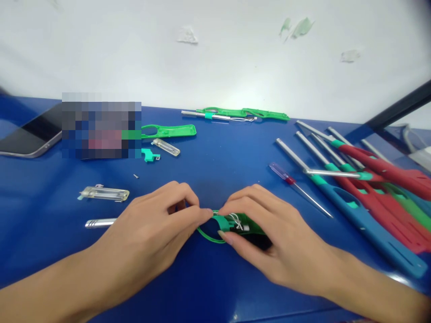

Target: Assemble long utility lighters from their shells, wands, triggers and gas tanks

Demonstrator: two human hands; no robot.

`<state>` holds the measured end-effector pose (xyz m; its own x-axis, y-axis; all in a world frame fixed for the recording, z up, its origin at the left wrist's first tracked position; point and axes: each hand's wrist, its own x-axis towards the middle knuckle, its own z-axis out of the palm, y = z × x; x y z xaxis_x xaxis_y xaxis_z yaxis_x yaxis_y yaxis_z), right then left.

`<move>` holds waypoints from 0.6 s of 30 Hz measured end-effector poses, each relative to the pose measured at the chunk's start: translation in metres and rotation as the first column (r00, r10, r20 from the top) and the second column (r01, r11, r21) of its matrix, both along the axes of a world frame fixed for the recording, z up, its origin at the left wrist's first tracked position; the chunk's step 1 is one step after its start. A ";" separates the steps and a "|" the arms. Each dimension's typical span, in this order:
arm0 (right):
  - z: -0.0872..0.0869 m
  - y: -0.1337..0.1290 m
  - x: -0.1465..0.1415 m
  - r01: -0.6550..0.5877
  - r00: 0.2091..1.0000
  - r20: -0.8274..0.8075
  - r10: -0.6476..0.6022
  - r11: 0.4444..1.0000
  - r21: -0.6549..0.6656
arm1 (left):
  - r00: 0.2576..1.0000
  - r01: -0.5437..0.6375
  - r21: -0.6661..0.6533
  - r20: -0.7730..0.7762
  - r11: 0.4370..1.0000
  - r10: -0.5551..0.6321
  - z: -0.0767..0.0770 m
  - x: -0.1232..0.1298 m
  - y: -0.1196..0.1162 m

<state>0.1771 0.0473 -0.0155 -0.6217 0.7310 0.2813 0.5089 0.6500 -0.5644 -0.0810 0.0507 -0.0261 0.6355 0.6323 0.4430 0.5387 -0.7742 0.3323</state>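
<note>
A green lighter casing (211, 237) lies open at the front centre of the blue table, with a teal trigger part (222, 222) and white wires (237, 220) inside. My left hand (158, 224) is closed on the casing's left part, thumb and index fingertip at its upper rim. Out from under this hand, to the left, sticks a silver metal tube (100, 223). My right hand (272, 229) grips the casing from the right, fingertips on the far rim and thumb at the near side of the teal part. The palms hide the casing's two ends.
Assembled lighters (367, 215) are piled at the right, beside a purple screwdriver (286, 176). Clear fuel tanks (106, 193), a teal piece (150, 155), a small screw (136, 176) and a green shell (178, 131) lie left. Another opened lighter (235, 114) is at the back, a phone (32, 130) far left.
</note>
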 end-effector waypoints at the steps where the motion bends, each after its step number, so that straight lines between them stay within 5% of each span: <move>1: 0.000 0.000 0.000 0.000 1.000 0.003 0.000 1.000 0.001 | 1.000 -0.004 0.000 -0.007 1.000 0.004 0.000 0.000 0.000; 18: 0.001 -0.001 0.000 -0.005 1.000 0.001 0.005 1.000 -0.013 | 0.990 -0.027 0.079 -0.136 0.997 0.038 -0.006 -0.003 0.001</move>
